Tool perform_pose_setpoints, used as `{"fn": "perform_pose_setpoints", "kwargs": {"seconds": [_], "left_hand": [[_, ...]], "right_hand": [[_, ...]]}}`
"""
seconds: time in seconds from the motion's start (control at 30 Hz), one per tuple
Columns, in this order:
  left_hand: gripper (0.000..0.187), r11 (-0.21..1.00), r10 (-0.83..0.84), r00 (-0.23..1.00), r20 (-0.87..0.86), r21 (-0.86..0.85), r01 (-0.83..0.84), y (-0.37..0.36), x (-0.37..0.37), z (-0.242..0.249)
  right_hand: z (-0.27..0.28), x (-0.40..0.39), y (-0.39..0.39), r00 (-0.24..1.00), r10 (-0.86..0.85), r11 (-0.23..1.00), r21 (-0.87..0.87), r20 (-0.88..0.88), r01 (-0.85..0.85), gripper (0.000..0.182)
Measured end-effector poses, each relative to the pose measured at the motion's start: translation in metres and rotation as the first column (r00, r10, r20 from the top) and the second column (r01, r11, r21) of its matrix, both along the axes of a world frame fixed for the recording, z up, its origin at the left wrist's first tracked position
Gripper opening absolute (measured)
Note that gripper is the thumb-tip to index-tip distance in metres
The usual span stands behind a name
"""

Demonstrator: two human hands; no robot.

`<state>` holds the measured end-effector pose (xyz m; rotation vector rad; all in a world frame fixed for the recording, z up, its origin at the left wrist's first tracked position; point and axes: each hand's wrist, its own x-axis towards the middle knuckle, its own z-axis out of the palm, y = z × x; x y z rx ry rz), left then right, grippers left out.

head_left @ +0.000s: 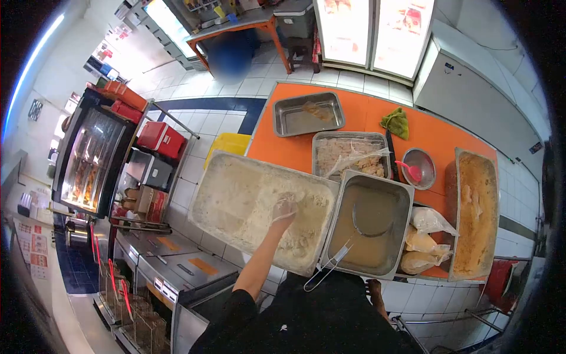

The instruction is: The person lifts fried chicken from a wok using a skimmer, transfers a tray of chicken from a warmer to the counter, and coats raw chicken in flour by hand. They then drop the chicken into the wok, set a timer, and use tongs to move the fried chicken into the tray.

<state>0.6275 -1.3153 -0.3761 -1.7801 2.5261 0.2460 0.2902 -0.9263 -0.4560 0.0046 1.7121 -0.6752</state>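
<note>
My left hand point(285, 210), coated in pale flour, reaches into a large tub point(207, 194) of flour point(298, 236). Its fingers are at the heaped flour on the tub's right half, and their shape does not show clearly. Against the tub's right side stands a deep metal pan point(407, 194) of cloudy liquid point(368, 242). A round wire strainer point(354, 236) lies in the liquid, its handle resting over the near rim. My right hand point(374, 288) is low beside my body, just below that pan, in shadow; its fingers are hard to make out.
On the orange table point(365, 112) stand a metal pan point(280, 121), a tray of breaded pieces point(368, 165), a green cloth point(396, 123) and a bowl point(425, 162) with a pink scoop. Filled plastic bags point(421, 256) and a long crumb-filled tub point(457, 236) are rightward. Fryers point(188, 265) stand left.
</note>
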Motion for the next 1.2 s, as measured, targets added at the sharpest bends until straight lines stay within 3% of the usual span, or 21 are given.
{"fn": "perform_pose_setpoints", "kwargs": {"seconds": [0.03, 0.1, 0.23, 0.3, 0.4, 0.43, 0.53, 0.63, 0.7, 0.73, 0.8, 0.83, 0.87, 0.9, 0.93, 0.97, 1.0, 1.07, 1.1, 1.17, 1.2], "left_hand": [[0.044, 1.000, -0.008, 1.000, -0.003, 0.000, 0.008, -0.003, -0.011, 0.015], [0.041, 0.961, -0.262, 0.965, 0.001, 0.091, 0.260, 0.005, -0.028, 0.060], [0.040, 0.968, -0.230, 0.973, -0.008, -0.108, 0.227, 0.016, -0.035, 0.040], [0.041, 0.980, 0.018, 0.993, -0.118, 0.200, 0.007, 0.010, -0.041, 0.045], [0.042, 0.984, -0.017, 0.966, -0.256, 0.167, 0.062, 0.009, -0.063, 0.055], [0.042, 0.984, -0.011, 0.966, -0.257, 0.171, 0.057, 0.007, -0.072, 0.039], [0.040, 0.993, -0.108, 0.970, -0.219, 0.032, 0.117, 0.005, -0.099, 0.028], [0.036, 0.993, -0.010, 0.951, -0.310, -0.112, -0.026, 0.015, -0.103, 0.037], [0.036, 0.996, 0.019, 0.942, -0.335, 0.092, 0.013, 0.008, -0.096, 0.026], [0.036, 0.996, 0.019, 0.939, -0.344, 0.087, 0.012, 0.003, -0.088, 0.016], [0.033, 0.994, 0.105, 0.820, -0.563, 0.038, -0.101, -0.001, -0.063, -0.002], [0.031, 0.983, 0.135, 0.702, -0.699, 0.008, -0.181, -0.001, -0.053, -0.001], [0.025, 0.941, 0.179, 0.471, -0.864, 0.010, -0.339, 0.004, -0.043, -0.001], [0.025, 0.944, 0.183, 0.483, -0.856, 0.016, -0.328, 0.003, -0.031, 0.019], [0.025, 0.905, 0.390, 0.669, -0.633, 0.131, -0.404, 0.002, -0.020, 0.054], [0.025, 0.836, 0.549, 0.767, -0.332, 0.207, -0.509, 0.003, -0.010, 0.079], [0.025, 0.833, 0.553, 0.767, -0.326, 0.202, -0.515, 0.003, -0.002, 0.089], [0.025, 0.990, 0.100, 0.953, -0.287, 0.129, -0.065, 0.012, 0.013, 0.099], [0.025, 0.987, 0.119, 0.952, -0.282, 0.141, -0.081, 0.026, 0.012, 0.096], [0.030, 0.948, 0.141, 0.950, -0.278, 0.313, -0.049, 0.042, -0.009, 0.089], [0.033, 0.975, -0.105, 0.919, -0.379, 0.145, 0.171, 0.049, -0.019, 0.082]], "right_hand": [[-0.006, 0.000, 0.004, 0.999, -0.003, 1.000, -0.021, -0.035, 0.002, 0.034], [-0.006, 0.001, 0.007, 0.999, -0.039, 0.999, -0.036, 0.011, 0.039, 0.032], [-0.001, 0.000, 0.008, 0.999, -0.046, 0.998, -0.031, 0.008, 0.046, 0.031], [-0.001, -0.001, 0.008, 0.997, -0.072, 0.996, -0.044, 0.014, 0.073, 0.030], [0.003, 0.001, 0.013, 0.998, -0.063, 0.994, -0.088, -0.017, 0.061, 0.028], [0.001, 0.001, 0.013, 0.999, -0.048, 0.997, -0.061, -0.019, 0.047, 0.030], [-0.003, -0.005, 0.012, 0.996, -0.066, 0.998, 0.016, 0.058, 0.065, 0.029], [0.001, -0.007, 0.007, 1.000, -0.021, 0.999, 0.025, 0.011, 0.021, 0.030], [0.012, -0.008, 0.003, 0.999, -0.028, 1.000, 0.012, -0.019, 0.029, 0.032], [-0.007, -0.014, 0.012, 0.997, -0.072, 0.997, -0.028, -0.005, 0.072, 0.032], [0.003, -0.011, 0.011, 0.993, -0.107, 0.994, -0.021, -0.041, 0.106, 0.031], [0.006, -0.009, 0.011, 0.992, -0.100, 0.995, -0.028, -0.073, 0.098, 0.029], [0.011, -0.007, 0.014, 0.991, -0.090, 0.996, -0.029, -0.102, 0.087, 0.028], [-0.008, -0.013, 0.022, 0.978, -0.204, 0.979, -0.003, 0.047, 0.205, 0.026], [-0.011, -0.011, 0.030, 0.992, -0.123, 0.990, -0.066, 0.007, 0.123, 0.026], [-0.011, -0.010, 0.035, 0.996, -0.090, 0.995, -0.034, 0.008, 0.091, 0.029], [-0.013, -0.011, 0.030, 0.998, -0.061, 0.998, -0.014, 0.010, 0.061, 0.032], [-0.018, -0.010, 0.027, 1.000, -0.028, 0.998, 0.057, -0.008, 0.028, 0.032], [-0.021, -0.009, 0.028, 0.996, -0.092, 0.995, 0.027, 0.013, 0.092, 0.027], [-0.027, -0.013, 0.020, 0.999, -0.031, 0.999, -0.029, 0.011, 0.031, 0.032], [-0.029, -0.014, 0.021, 1.000, 0.015, 0.997, -0.079, 0.008, -0.015, 0.037]]}}
